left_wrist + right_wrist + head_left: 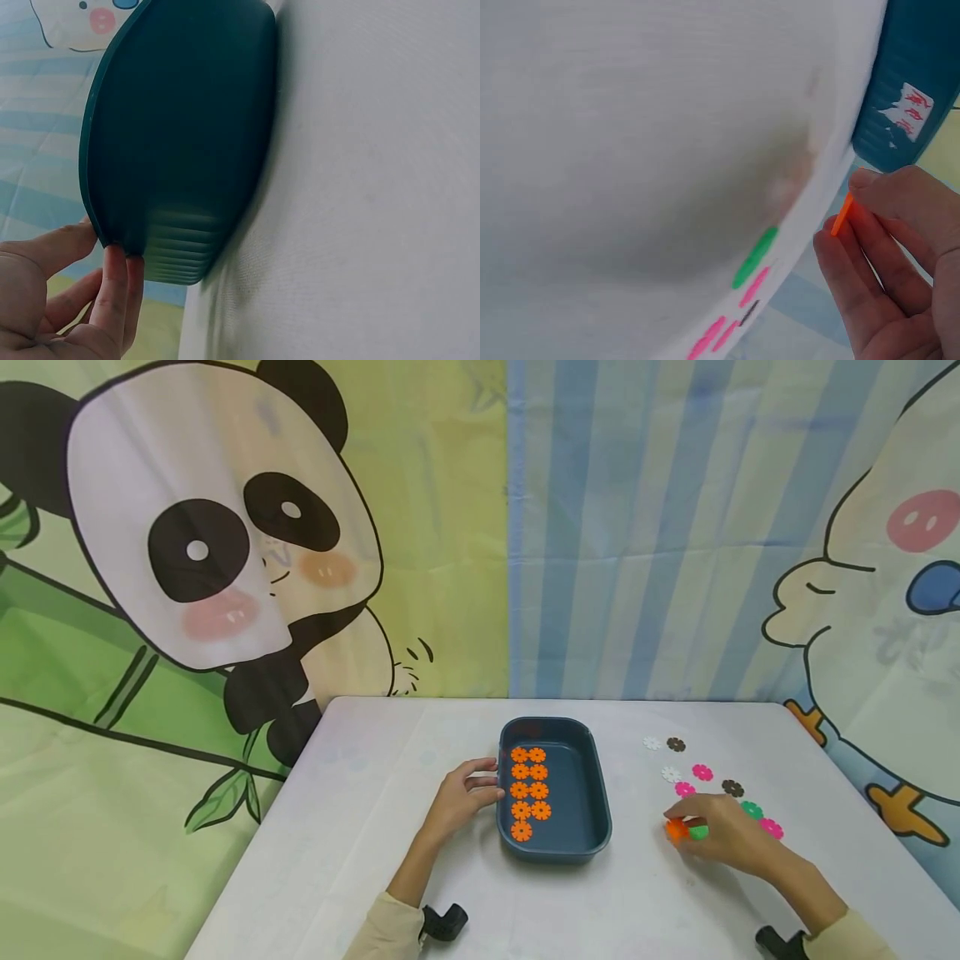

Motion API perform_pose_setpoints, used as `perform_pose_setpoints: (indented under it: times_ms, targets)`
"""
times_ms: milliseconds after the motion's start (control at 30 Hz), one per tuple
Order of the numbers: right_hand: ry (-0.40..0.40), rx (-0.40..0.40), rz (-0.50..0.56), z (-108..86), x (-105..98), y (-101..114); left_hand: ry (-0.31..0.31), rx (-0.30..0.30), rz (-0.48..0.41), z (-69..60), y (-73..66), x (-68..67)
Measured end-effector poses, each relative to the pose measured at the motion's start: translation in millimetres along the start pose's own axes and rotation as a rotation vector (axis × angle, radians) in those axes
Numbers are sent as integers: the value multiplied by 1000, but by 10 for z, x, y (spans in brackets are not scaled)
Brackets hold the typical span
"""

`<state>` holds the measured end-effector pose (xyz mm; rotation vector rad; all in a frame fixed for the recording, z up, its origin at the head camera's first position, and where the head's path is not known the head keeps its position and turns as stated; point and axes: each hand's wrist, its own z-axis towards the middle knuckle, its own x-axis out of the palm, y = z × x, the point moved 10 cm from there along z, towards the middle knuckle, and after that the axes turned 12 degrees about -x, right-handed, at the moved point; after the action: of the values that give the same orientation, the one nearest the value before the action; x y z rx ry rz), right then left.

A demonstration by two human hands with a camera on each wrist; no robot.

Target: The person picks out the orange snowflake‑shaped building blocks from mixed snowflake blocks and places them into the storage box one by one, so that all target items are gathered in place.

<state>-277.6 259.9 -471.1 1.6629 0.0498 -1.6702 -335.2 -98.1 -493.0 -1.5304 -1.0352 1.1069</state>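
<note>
A dark blue tray stands on the white table, with orange flower-shaped pieces laid in two columns along its left half. My left hand holds the tray's left rim; in the left wrist view, its thumb and fingertips meet the rim of the tray. To the right of the tray, my right hand pinches an orange flower-shaped piece between thumb and fingers. The right wrist view shows this piece edge-on, above the table. A green piece is partly hidden by the right hand.
Beyond the right hand lie loose flower pieces: pink, brown, white and another green one. A cartoon-printed curtain hangs behind the table's far edge. The tray's outside carries a torn label.
</note>
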Motion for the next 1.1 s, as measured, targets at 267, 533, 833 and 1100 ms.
perform_pose_setpoints:
  times_ms: [267, 533, 833, 1100]
  targets:
    - [-72, -94, -48, 190, -167, 340, 2, 3, -5, -9, -10, -9]
    - [-123, -207, -35, 422, -175, 695, 1, -1, 2, -14, -9, -6]
    - [-135, -304, 41, 707, -74, 1011, 22, 27, -2, -5, -24, 11]
    - [-135, -409, 63, 913, 74, 1266, 28, 36, 2, -11, -42, 14]
